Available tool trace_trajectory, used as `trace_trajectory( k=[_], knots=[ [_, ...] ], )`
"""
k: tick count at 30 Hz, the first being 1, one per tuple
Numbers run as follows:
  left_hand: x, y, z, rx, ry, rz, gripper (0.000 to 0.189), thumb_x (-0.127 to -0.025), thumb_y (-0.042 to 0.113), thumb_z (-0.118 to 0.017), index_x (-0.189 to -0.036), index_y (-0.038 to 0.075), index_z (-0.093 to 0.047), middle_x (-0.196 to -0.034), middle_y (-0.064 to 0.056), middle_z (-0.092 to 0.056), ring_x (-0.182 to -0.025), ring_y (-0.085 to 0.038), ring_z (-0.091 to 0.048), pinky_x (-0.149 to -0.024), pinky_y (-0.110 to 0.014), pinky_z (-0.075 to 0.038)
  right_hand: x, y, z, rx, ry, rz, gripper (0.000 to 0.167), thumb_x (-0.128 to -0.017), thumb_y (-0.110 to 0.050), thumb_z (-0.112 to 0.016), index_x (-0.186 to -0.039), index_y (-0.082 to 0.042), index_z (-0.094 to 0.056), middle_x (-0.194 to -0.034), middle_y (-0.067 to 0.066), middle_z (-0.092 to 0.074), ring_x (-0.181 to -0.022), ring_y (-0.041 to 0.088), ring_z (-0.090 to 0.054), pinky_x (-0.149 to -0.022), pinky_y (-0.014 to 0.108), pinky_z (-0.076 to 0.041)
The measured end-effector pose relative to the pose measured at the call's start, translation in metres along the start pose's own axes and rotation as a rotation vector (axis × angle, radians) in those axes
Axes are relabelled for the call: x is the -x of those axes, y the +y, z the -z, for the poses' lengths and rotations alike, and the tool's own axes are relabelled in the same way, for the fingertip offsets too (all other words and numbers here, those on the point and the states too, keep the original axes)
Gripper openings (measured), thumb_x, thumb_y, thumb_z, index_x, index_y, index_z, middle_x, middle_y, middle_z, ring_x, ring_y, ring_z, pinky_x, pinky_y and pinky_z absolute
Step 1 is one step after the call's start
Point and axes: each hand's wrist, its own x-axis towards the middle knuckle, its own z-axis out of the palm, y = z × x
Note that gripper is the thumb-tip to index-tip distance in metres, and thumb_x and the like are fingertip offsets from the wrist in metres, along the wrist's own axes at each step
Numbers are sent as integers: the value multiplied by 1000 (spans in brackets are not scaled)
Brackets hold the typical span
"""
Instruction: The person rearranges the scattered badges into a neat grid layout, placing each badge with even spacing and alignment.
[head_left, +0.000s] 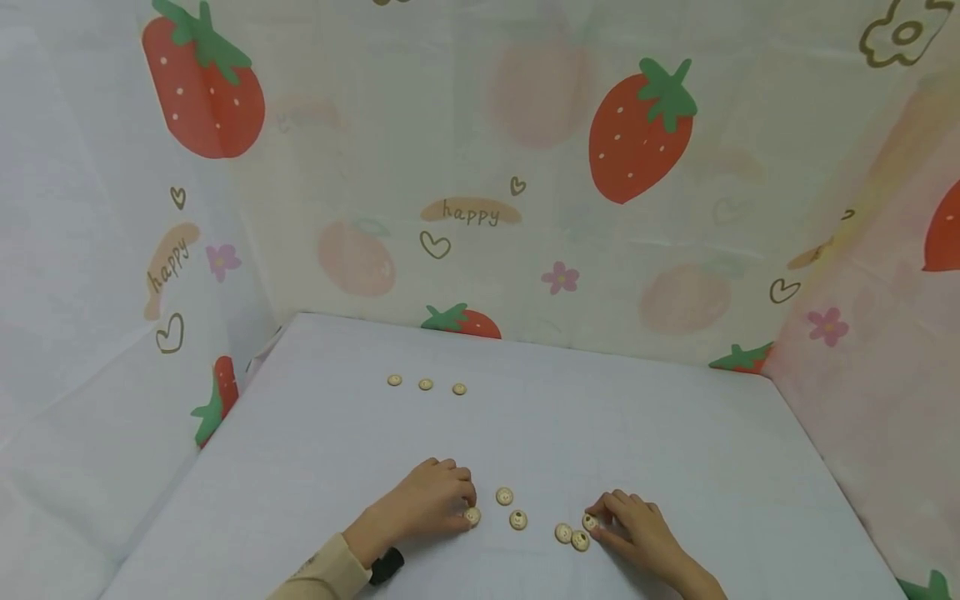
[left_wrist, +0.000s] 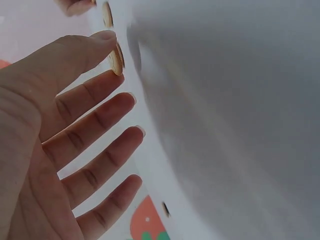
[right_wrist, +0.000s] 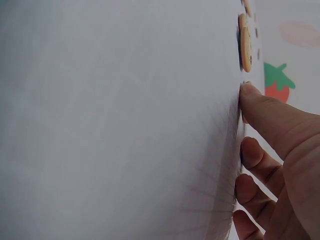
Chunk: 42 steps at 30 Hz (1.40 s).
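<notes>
My left hand (head_left: pixel 438 498) pinches a round pale wooden disc (head_left: pixel 472 516) between thumb and index finger; in the left wrist view that disc (left_wrist: pixel 117 61) stands on edge between the fingertips, the other fingers spread apart. My right hand (head_left: pixel 636 533) has thumb and index finger at both sides of another wooden disc (head_left: pixel 590 522) with dark marks. The right wrist view shows its thumb (right_wrist: pixel 265 107) hiding most of that disc. Just left of this hand, one disc (head_left: pixel 563 533) lies against a second one (head_left: pixel 580 541). Between the hands are an upper disc (head_left: pixel 504 497) and a lower one (head_left: pixel 518 520).
Farther back on the white-covered table (head_left: pixel 600 433), three more discs form a row: a left one (head_left: pixel 394 380), a middle one (head_left: pixel 425 384) and a right one (head_left: pixel 459 389). Strawberry-print cloth (head_left: pixel 465 125) hangs behind and at both sides. Below the left wrist is a black object (head_left: pixel 387 567).
</notes>
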Motion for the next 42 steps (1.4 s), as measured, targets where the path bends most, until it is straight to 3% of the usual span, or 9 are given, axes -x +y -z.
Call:
trace_trajectory(
  k=[12, 28, 42],
  knots=[
    [-3, -22, 12, 49, 44, 90, 20, -80, 40, -68, -91, 24, -70, -89, 12, -63, -84, -8, -56, -75, -32, -45, 0, 1, 1, -7, 1, 7, 15, -85, -35, -63, -97, -27, -59, -82, -20, -47, -75, 1, -40, -68, 31, -31],
    [-13, -52, 18, 22, 142, 133, 19, -77, 36, -73, -89, 21, -71, -85, 8, -65, -76, -9, -58, -69, -32, -45, 0, 5, -1, -2, 11, 14, 16, -84, -33, -65, -98, -26, -60, -82, -21, -48, -75, 0, -41, -69, 31, -31],
    [-26, -70, 19, 3, 113, 194, 20, -77, 37, -72, -89, 20, -71, -85, 7, -64, -76, -10, -57, -71, -33, -43, 0, 3, 0, -4, -28, -42, 16, -84, -35, -65, -97, -28, -59, -82, -21, -47, -76, 1, -41, -71, 32, -31]
  ],
)
